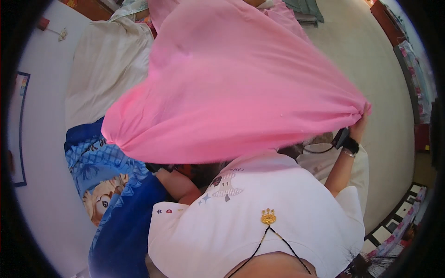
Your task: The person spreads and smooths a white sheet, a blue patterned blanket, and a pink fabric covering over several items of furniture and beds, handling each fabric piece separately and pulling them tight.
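Note:
A large pink cloth sheet (232,78) is spread in the air in front of me, billowing over the middle of the view. My right hand (360,124) grips its near right corner, and folds fan out from there. A black watch (350,145) and a bracelet are on that wrist. My left forearm (178,185) reaches under the sheet's near edge on the left. That hand is covered by the cloth, which bunches and pulls tight around the near left corner, as if gripped there.
Left of me lies a blue patterned blanket (125,213), with cream bedding (104,69) beyond it along the white wall (41,139). A pale floor (380,78) runs along the right. Low shelving with white boxes (382,234) stands at the lower right. Folded green fabric (306,7) is at the far side.

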`<state>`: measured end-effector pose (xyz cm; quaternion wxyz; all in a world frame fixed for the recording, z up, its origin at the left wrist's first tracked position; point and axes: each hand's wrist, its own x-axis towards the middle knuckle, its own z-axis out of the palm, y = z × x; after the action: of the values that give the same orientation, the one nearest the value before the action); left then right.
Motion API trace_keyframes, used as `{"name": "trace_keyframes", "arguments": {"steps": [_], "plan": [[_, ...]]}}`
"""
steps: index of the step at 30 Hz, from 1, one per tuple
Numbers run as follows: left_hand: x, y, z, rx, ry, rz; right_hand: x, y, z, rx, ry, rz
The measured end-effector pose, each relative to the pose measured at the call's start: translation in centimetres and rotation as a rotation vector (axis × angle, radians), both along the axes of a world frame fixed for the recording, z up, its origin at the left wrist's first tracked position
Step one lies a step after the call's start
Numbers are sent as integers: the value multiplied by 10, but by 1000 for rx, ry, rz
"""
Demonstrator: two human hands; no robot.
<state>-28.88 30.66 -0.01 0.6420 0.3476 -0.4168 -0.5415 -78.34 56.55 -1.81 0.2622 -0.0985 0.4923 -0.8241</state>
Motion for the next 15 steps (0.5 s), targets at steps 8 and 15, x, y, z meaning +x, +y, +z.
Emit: {"name": "trace_keyframes", "arguments": {"steps": [8,15], "plan": [[57,21,-190,405,-1477,-361,6,71,-192,1536,619,343],[66,1,-159,274,-1338,-236,-14,70,-181,1257,368,214]]}}
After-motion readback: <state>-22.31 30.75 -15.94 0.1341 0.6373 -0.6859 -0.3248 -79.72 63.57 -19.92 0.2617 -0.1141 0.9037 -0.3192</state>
